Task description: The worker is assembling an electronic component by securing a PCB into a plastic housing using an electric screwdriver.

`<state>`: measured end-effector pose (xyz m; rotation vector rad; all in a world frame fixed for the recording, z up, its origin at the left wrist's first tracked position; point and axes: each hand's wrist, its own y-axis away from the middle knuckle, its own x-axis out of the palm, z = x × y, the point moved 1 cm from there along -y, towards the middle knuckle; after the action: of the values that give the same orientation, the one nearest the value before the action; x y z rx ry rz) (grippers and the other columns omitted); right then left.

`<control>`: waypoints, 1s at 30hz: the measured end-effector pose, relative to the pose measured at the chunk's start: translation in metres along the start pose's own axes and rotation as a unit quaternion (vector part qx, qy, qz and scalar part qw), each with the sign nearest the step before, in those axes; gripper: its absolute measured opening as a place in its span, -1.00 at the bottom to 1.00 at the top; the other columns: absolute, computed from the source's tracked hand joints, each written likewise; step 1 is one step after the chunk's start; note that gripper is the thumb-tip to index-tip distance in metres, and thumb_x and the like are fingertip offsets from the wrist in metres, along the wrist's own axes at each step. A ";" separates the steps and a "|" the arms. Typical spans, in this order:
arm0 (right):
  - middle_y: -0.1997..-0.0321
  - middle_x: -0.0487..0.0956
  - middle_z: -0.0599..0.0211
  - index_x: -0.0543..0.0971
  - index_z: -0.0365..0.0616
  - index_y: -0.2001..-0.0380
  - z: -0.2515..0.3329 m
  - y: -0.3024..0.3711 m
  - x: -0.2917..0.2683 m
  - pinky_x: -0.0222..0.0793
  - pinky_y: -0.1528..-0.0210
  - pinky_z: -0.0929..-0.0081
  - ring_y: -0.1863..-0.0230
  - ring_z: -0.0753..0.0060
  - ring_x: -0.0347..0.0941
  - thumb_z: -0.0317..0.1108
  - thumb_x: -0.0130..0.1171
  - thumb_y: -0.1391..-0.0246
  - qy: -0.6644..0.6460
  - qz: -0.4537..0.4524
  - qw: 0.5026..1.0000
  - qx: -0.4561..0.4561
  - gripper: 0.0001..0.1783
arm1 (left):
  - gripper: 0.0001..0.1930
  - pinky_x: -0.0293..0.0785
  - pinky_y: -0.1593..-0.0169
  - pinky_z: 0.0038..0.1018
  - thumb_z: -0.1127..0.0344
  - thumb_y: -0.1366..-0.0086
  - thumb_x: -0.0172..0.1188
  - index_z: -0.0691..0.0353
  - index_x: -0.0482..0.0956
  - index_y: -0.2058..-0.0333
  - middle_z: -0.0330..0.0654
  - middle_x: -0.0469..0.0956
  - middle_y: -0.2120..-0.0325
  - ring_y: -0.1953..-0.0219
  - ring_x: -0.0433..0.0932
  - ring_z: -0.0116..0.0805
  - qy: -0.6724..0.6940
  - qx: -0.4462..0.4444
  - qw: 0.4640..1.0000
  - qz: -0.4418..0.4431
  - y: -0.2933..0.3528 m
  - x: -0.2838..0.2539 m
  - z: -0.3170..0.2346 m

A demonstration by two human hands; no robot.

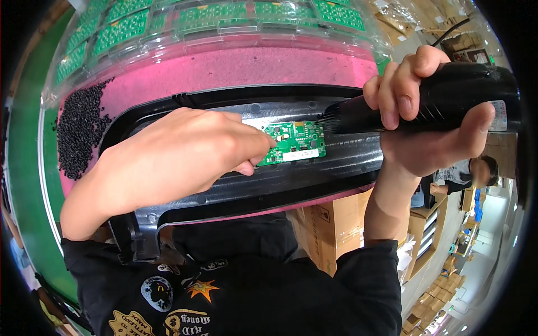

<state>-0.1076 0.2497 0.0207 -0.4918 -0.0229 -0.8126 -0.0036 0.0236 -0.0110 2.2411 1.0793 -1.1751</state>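
Circuit board [300, 137] lies in black plastic shell [353, 165] on pink table [269, 64]; white label [301, 155] along its near edge bears print too small for me to read. My left hand [207, 137] bends fingers onto board, whether gripping I cannot tell; my right hand [414, 148] clasps black brush-tipped tool [471, 89] with small printed sticker [497, 116].

The bare left hand [208, 141] is partly hiding a green rectangular circuit board [300, 140]; the top edge is cropping clear plastic trays [193, 39].
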 end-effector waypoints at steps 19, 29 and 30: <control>0.57 0.40 0.57 0.44 -0.10 0.22 0.022 0.010 0.025 0.17 0.44 0.53 0.66 0.63 0.23 0.27 0.16 0.00 -0.095 0.027 0.993 -0.069 -0.38 | -0.79 0.54 0.34 -0.29 0.43 -0.16 0.27 0.36 0.60 0.22 -0.08 0.65 0.41 0.37 0.66 -0.12 0.070 0.023 0.996 -0.055 -0.003 0.000 0.009; 0.64 0.41 0.66 0.37 0.00 0.34 0.035 0.021 0.048 0.29 0.44 0.60 0.71 0.70 0.31 0.00 0.27 0.13 -0.165 -0.025 0.971 -0.169 -0.58 | -0.83 0.51 0.37 -0.43 0.46 -0.11 0.36 0.36 0.56 0.35 -0.09 0.62 0.47 0.42 0.65 -0.16 0.135 0.059 0.971 -0.188 -0.004 -0.004 0.003; 0.64 0.41 0.66 0.37 0.00 0.35 0.036 0.021 0.048 0.29 0.44 0.60 0.72 0.71 0.31 -0.01 0.27 0.14 -0.167 -0.032 0.970 -0.177 -0.58 | -0.83 0.51 0.38 -0.43 0.46 -0.12 0.36 0.36 0.56 0.35 -0.09 0.62 0.47 0.44 0.64 -0.17 0.125 0.068 0.970 -0.198 -0.004 -0.005 0.002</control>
<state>-0.0536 0.2437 0.0538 -0.9665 -0.2079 -0.7917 -0.0092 0.0230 -0.0079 2.3974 1.6530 -1.1645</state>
